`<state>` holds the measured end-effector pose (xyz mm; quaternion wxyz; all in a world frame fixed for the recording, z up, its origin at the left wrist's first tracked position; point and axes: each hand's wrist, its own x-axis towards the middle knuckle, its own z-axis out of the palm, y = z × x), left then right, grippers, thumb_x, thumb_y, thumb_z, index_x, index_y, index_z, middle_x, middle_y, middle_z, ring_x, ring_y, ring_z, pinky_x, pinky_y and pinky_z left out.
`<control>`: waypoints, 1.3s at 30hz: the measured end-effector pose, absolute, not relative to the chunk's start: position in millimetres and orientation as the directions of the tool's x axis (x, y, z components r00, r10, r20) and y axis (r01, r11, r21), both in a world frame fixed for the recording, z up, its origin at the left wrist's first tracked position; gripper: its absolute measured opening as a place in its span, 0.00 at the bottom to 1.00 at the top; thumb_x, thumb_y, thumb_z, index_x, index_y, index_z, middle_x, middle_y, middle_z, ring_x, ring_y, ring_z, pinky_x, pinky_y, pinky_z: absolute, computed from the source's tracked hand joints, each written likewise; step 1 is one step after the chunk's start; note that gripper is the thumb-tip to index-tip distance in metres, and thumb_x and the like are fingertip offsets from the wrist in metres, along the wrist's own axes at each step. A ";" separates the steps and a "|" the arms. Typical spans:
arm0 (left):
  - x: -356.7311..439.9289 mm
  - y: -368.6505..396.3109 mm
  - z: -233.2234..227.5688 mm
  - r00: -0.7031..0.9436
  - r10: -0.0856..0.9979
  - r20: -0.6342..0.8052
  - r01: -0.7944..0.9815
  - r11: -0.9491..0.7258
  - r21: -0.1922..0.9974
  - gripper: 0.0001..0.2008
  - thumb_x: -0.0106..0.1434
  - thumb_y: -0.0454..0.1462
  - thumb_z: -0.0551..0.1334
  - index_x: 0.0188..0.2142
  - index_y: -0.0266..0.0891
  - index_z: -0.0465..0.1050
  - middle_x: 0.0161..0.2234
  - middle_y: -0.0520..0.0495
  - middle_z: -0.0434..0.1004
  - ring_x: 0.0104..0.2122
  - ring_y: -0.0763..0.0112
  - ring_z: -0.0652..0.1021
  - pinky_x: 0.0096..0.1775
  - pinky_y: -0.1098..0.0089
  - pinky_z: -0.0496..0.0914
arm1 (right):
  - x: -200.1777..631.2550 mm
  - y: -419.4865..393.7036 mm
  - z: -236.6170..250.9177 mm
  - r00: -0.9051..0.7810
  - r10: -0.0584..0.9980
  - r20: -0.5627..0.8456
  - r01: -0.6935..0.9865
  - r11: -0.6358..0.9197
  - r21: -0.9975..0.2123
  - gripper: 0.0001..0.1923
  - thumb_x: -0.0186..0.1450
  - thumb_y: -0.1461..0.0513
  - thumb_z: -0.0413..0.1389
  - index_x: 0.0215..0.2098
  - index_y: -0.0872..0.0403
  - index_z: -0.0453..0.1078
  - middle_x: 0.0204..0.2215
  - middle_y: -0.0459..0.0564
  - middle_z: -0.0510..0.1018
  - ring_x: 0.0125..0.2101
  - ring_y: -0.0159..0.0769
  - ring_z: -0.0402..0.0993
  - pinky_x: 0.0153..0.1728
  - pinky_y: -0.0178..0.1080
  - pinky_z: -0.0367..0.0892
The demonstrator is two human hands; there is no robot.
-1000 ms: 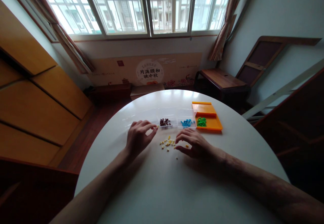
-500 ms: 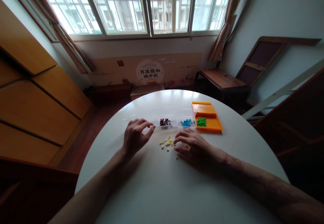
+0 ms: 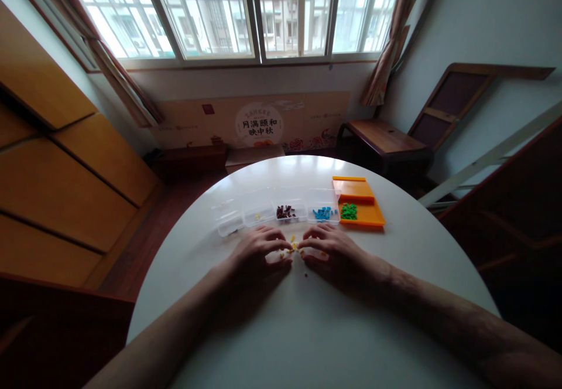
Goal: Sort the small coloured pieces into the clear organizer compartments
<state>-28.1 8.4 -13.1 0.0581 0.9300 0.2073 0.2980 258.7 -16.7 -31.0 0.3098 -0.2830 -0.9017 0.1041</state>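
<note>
Hands (image 3: pixel 259 254) behind clear boxes (image 3: pixel 287 212)

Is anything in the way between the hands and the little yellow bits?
No. The left hand and right hand both rest on the white table, fingertips right at the yellow pieces lying between them. The clear trays sit beyond them, apart.
</note>
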 end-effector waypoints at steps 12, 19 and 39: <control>-28.1 6.6 -11.8 0.738 0.434 0.516 0.352 -0.901 0.254 0.06 0.71 0.42 0.69 0.42 0.44 0.84 0.37 0.47 0.85 0.34 0.66 0.82 0.39 0.65 0.76 | 258.8 -16.8 -26.8 -0.671 0.580 0.463 0.441 0.813 -0.379 0.06 0.77 0.60 0.60 0.50 0.46 0.79 0.47 0.50 0.80 0.47 0.41 0.76 0.52 0.47 0.71; -28.6 5.9 -11.3 0.745 0.450 0.492 0.363 -0.893 0.266 0.06 0.70 0.42 0.69 0.42 0.45 0.84 0.37 0.46 0.85 0.34 0.66 0.82 0.39 0.65 0.76 | 258.0 -16.1 -26.6 -0.669 0.577 0.468 0.437 0.815 -0.379 0.06 0.77 0.60 0.60 0.50 0.47 0.79 0.47 0.51 0.81 0.47 0.41 0.77 0.51 0.46 0.71; -28.8 7.0 -15.2 0.754 0.447 0.481 0.340 -0.893 0.296 0.05 0.70 0.39 0.68 0.40 0.47 0.85 0.39 0.47 0.86 0.34 0.68 0.83 0.40 0.67 0.77 | 259.4 -15.2 -25.9 -0.703 0.543 0.459 0.417 0.838 -0.353 0.07 0.78 0.61 0.59 0.48 0.47 0.80 0.47 0.50 0.81 0.47 0.40 0.76 0.53 0.45 0.71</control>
